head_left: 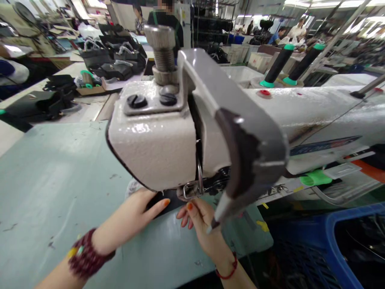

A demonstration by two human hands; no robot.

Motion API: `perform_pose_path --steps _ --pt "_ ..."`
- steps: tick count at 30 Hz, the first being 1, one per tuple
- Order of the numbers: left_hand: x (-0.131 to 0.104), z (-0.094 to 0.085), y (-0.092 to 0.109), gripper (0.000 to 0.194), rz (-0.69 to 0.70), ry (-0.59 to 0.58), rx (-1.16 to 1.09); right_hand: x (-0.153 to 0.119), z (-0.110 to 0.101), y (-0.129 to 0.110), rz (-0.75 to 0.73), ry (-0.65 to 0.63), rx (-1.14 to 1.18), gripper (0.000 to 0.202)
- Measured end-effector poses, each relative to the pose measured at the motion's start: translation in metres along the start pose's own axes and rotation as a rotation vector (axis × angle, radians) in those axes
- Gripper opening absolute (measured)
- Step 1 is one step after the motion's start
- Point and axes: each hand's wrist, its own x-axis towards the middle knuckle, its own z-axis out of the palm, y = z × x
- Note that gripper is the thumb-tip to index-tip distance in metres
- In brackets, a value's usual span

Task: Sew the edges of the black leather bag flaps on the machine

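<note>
A large white sewing machine head (153, 148) with a grey curved metal bracket (204, 80) fills the middle of the view and hides the stitching area. Under its left side lies a flat black piece (173, 204), perhaps leather. My left hand (140, 210) rests on that piece, thumb stretched along its near edge; the other fingers are partly hidden behind the machine head. Just right of the piece, my right hand (203, 222) is below a wire guide (191, 189). Its fingers are curled with thumb and forefinger together, and whatever they pinch is too small to make out.
The pale green tabletop (60, 172) spreads to the left. Black bags (111, 60) are piled on a table behind. Two black thread cones (276, 66) stand beyond the machine arm. A blue plastic basket (331, 228) sits at the lower right. Other people work in the background.
</note>
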Motion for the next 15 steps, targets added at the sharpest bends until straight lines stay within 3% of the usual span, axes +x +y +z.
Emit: perform_pose_path --steps 2,4,6,8,11,13,15 --pt "-0.038 0.02 0.002 0.032 -0.012 0.251 0.032 0.0 -0.003 0.0 -0.016 0.005 -0.023 0.047" --pt "-0.067 0.046 0.008 0.027 -0.012 0.398 -0.116 0.002 -0.004 -0.002 -0.019 0.019 -0.036 0.044" --pt "-0.077 0.074 0.017 0.022 -0.096 0.319 -0.452 0.004 -0.004 -0.005 -0.014 0.023 -0.04 0.041" --pt "-0.065 0.098 0.029 0.028 -0.263 0.227 -0.946 0.004 -0.004 -0.007 -0.004 0.036 -0.035 0.038" --pt "-0.028 0.113 0.044 0.047 -0.318 0.198 -1.477 0.004 -0.005 -0.008 0.012 0.045 -0.014 0.037" --pt "-0.006 0.112 0.044 0.048 -0.358 0.23 -1.547 0.005 -0.007 -0.007 0.018 0.032 -0.029 0.035" --pt "0.005 0.107 0.038 0.045 -0.474 0.284 -1.474 0.005 -0.008 -0.006 0.014 0.026 -0.083 0.032"
